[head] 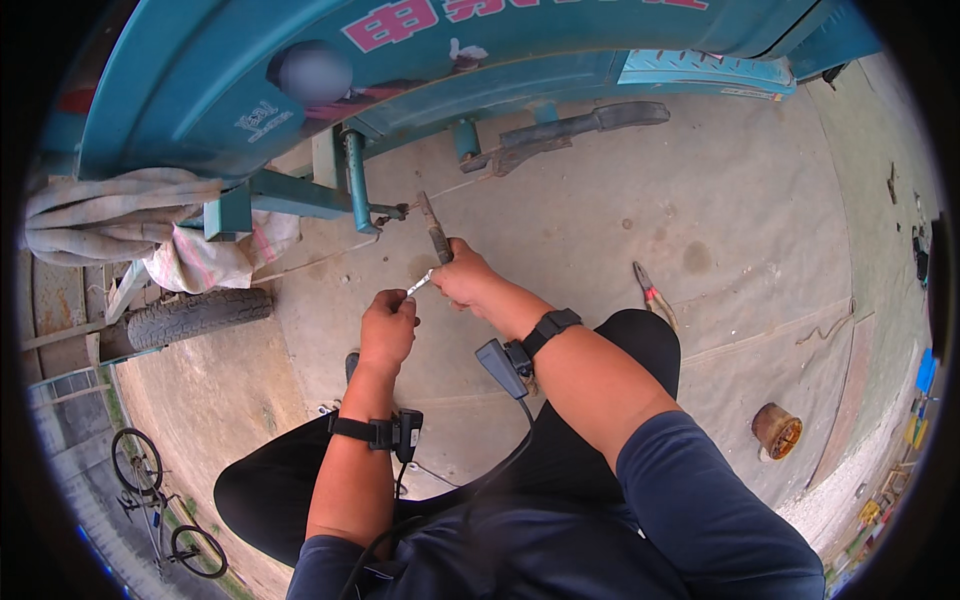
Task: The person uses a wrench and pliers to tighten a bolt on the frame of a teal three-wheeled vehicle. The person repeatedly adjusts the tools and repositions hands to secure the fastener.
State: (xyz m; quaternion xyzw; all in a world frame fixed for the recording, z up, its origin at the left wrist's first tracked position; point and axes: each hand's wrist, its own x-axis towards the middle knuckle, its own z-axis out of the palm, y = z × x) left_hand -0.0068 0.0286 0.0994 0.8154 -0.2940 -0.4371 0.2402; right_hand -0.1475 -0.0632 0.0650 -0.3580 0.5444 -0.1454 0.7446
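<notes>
My left hand (pixel 388 324) is closed around one end of a small shiny metal wrench (pixel 420 283). My right hand (pixel 466 276) grips a dark, worn metal part (pixel 433 225) that looks like a pedal arm or lever, and its fingers also meet the wrench's far end. Just beyond that part, a blue painted tube (pixel 358 180) hangs from the vehicle's frame, with a small rusty linkage (pixel 394 214) at its lower end. A thin rod runs from the linkage along the ground side. Pliers with red and tan handles (pixel 654 294) lie on the floor right of my hands.
A blue vehicle body (pixel 450 82) spans the top. A tyre (pixel 199 317), a grey cloth bundle (pixel 112 217) and a woven sack (pixel 202 259) are at left. A rusty can (pixel 777 431) stands at right. Wrenches (pixel 431 474) lie between my legs; a bicycle (pixel 150 502) is lower left.
</notes>
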